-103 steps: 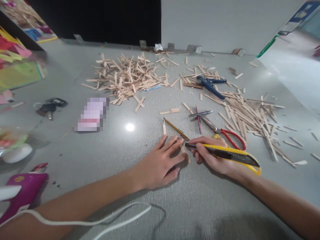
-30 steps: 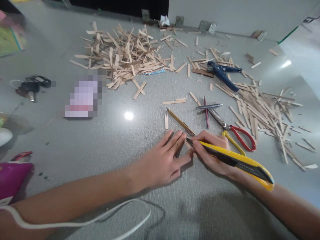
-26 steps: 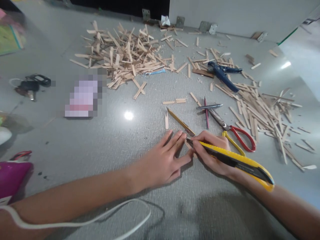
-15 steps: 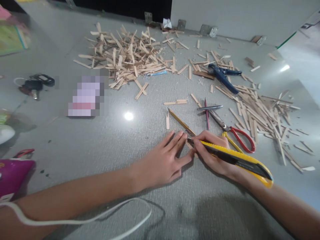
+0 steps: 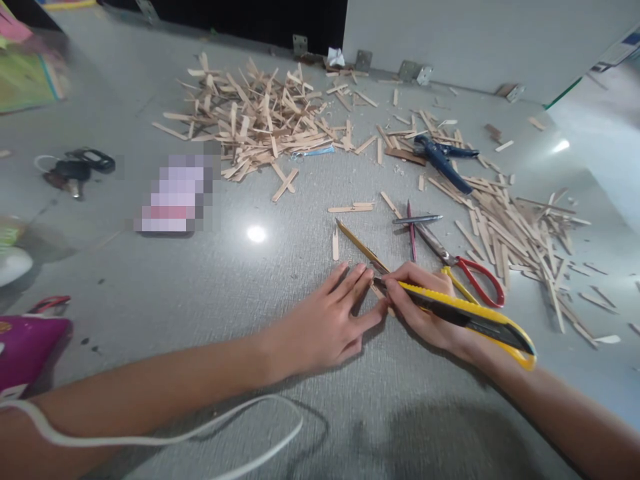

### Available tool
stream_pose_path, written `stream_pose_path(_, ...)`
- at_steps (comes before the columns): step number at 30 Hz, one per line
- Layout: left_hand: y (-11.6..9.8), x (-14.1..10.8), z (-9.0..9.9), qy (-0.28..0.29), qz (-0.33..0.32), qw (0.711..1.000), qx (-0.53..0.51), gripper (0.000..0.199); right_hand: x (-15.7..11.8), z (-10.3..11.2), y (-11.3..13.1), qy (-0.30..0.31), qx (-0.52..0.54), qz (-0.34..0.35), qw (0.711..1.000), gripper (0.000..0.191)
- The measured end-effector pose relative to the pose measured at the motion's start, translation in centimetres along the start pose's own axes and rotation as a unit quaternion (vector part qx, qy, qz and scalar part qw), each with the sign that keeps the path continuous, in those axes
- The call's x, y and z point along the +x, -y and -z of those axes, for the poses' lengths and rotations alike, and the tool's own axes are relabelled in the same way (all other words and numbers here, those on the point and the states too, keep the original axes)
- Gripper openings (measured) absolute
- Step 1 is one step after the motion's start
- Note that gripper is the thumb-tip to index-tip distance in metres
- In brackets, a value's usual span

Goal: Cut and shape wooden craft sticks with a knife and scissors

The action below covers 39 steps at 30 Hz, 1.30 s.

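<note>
Near the middle of the table point(image 5: 225, 287), the left hand point(image 5: 323, 320), fingers extended, pins a wooden stick point(image 5: 377, 291); the right hand point(image 5: 425, 307) grips a yellow cutter point(image 5: 465, 310) against it. That piece seems unfinished; farther left, a forked stick point(image 5: 335, 245) looks already cut.

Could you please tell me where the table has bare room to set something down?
The table is bare between the phone and left hand, and between the cable and right forearm. It is crowded around the right hand, knife, scissors, blue tool and stick piles.
</note>
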<state>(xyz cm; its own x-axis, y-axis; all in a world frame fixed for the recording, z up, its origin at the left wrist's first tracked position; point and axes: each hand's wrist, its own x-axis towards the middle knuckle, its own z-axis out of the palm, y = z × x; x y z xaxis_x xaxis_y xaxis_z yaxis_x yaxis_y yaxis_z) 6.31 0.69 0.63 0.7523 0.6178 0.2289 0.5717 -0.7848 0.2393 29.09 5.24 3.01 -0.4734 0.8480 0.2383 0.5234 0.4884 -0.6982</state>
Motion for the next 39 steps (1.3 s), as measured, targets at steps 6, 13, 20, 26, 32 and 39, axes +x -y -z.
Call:
stream_pose_path(6,0.01,0.04,-0.04,-0.002,0.002,1.000,0.006,0.068,-0.31,-0.08,-0.32,0.006,0.000,0.004,1.000,0.023)
stream_pose_path(13,-0.17,0.30,0.05,0.007,0.005,1.000,0.009,0.072,-0.69,-0.52,-0.52,-0.002,-0.021,0.058,0.998,0.018)
stream_pose_path(20,-0.21,0.48,0.42,0.028,0.015,0.999,0.027,0.072,-0.71,-0.38,-0.48,0.007,-0.021,0.065,0.998,0.025)
stream_pose_path(26,-0.17,0.56,0.51,0.042,0.023,0.998,0.039,0.064,-0.76,-0.38,-0.35,0.005,-0.037,0.077,0.996,0.030)
stream_pose_path(32,-0.02,0.40,0.49,0.033,0.002,0.999,0.043,0.067,-0.55,-0.05,-0.39,0.014,-0.004,0.048,0.999,0.031)
stream_pose_path(39,-0.10,0.46,0.21,0.024,-0.009,0.999,0.048,0.062,0.06,0.12,-0.03,0.001,0.027,0.004,1.000,0.026)
